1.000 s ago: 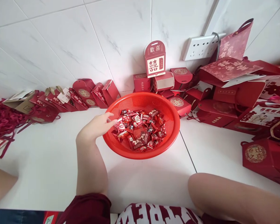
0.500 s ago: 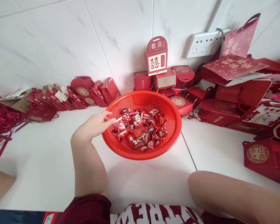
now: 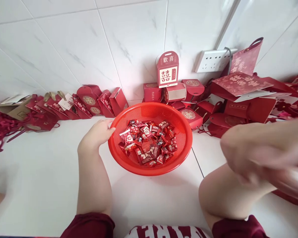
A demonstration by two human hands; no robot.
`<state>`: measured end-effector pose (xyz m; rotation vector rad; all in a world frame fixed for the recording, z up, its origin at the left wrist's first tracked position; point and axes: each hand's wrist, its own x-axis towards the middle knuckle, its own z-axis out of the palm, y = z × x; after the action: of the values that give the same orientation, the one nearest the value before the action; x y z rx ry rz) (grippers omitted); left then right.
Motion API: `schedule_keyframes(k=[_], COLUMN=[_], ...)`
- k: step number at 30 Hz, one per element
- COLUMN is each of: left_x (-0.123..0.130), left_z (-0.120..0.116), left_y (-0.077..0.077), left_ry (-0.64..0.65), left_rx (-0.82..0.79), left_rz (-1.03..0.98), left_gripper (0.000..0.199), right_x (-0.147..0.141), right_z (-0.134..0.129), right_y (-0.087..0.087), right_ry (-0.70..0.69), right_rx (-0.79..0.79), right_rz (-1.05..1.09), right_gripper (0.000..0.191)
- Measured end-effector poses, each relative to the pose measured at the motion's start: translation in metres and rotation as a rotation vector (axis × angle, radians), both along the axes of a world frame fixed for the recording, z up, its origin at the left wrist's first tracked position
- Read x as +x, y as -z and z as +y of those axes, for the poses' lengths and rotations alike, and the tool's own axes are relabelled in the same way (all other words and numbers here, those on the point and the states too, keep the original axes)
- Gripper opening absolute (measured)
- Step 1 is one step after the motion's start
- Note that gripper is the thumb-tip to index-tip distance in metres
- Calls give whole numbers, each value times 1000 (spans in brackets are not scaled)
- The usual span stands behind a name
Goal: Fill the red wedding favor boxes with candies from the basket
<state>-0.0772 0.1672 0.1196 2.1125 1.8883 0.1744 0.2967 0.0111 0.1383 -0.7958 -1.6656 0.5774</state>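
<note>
A red plastic basket (image 3: 149, 172) of wrapped candies (image 3: 149, 145) is sitting mid-frame on a white counter (image 3: 47, 168). The left hand (image 3: 99, 132) is touching its left rim; whether it is gripping, I cannot tell. At right, the right hand (image 3: 263, 152) is blurring, its state unclear. Red gift boxes (image 3: 89, 99) are lining the tiled wall (image 3: 136, 43) behind.

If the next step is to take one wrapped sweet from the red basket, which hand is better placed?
Probably the left hand: it is right at the left rim of the red basket, near the wrapped sweets, while the right arm points away from it.
</note>
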Motion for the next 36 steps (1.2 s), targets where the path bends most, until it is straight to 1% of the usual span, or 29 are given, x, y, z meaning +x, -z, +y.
schedule_keyframes(k=[1, 2, 3, 4, 5, 6, 7, 8, 10, 11, 12, 14, 16, 17, 18, 21, 23, 25, 27, 29, 30, 31, 36], left_x=[-2, -4, -5, -6, -6, -6, -6, -5, -1, 0, 2, 4, 4, 4, 4, 5, 6, 6, 6, 5, 4, 4, 3], left_z=[1, 2, 2, 2, 3, 3, 2, 2, 1, 0, 0, -1, -1, -1, -1, 0, 0, 1, 1, 1, 1, 1, 2], left_y=[1, 2, 2, 3, 4, 4, 4, 3, 2, 1, 0, -1, -3, -3, -3, -4, -5, -5, -5, -5, -4, -4, -2], left_ry=[-22, -41, -52, -52, -49, -52, -57, -56, -51, -45, -39, -36, -32, -29, -26, -31, -37, -36, -42, -67, -79, -89, -84], left_rx=[-23, -44, -61, -74, -80, -81, -80, -80, -75, -70, -66, -60, -59, -59, -60, -63, -55, -45, -52, -75, -88, -96, -108], left_rz=[3, 8, 9, 6, -1, -7, -9, -6, 15, 27, 38, 53, 63, 67, 72, 91, 97, 88, 74, 70, 71, 72, 75], left_gripper=[57, 59, 60, 59, 58, 57, 56, 55, 54, 54, 54, 55, 54, 54, 54, 55, 56, 56, 56, 56, 56, 56, 57], right_x=[-4, -4, -1, 5, 13, 22, 32, 42, 59, 65, 69, 72, 72, 71, 70, 69, 69, 69, 67, 65, 63, 61, 58], right_z=[12, 23, 31, 39, 46, 53, 61, 70, 91, 101, 111, 128, 140, 145, 148, 154, 156, 157, 157, 158, 158, 159, 158], right_y=[-7, -12, -15, -14, -11, -6, 1, 10, 31, 41, 52, 71, 85, 91, 96, 104, 107, 109, 111, 113, 113, 112, 100], right_ry=[-97, -59, 7, 98, 236, 378, 552, 684, 823, 838, 800, 672, 603, 605, 623, 693, 671, 612, 567, 545, 540, 541, 627], right_rx=[64, 16, -63, -149, -255, -356, -440, -538, -751, -807, -864, -951, -986, -985, -974, -890, -845, -847, -869, -855, -828, -791, -582], right_rz=[-6, -79, -136, -197, -256, -304, -382, -463, -622, -648, -665, -677, -675, -673, -672, -654, -639, -637, -643, -640, -633, -623, -573], right_gripper=[18, 21, 22, 23, 24, 25, 25, 26, 31, 29, 25, 22, 17, 12, 16, 54, 75, 95, 111, 118, 115, 107, 50])
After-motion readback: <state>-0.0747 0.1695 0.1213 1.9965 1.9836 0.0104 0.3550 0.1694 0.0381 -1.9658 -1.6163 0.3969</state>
